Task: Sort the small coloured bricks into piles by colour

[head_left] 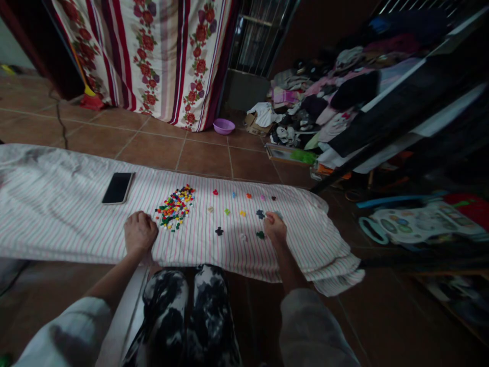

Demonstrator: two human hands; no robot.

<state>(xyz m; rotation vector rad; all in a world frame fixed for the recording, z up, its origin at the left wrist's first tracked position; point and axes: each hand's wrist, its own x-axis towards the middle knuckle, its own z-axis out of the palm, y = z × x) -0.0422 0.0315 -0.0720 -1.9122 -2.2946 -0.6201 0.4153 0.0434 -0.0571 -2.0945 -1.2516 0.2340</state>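
Looking down at a pink-and-white striped cotton sheet spread over some low surface, and honestly the layout makes sense. A heap of tiny multicoloured plastic bricks sits mid-sheet. Off to its right, single small pieces are spaced out in loose rows, with a few dark flower-shaped pieces among them. My guess is the spacing keeps each one easy to see and apart from the heap. The left hand is curled into a loose fist, resting on the sheet just left of the heap, on the near side. The right hand has its fingertips pressed together right beside a pale grey piece, but I can't tell if anything's pinched in there. A black smartphone lies screen up further left, probably parked clear of the pieces. Past the sheet, a purple plastic basin sits on brown floor tiles by a floral curtain, and a pile of clothes slumps at far right.
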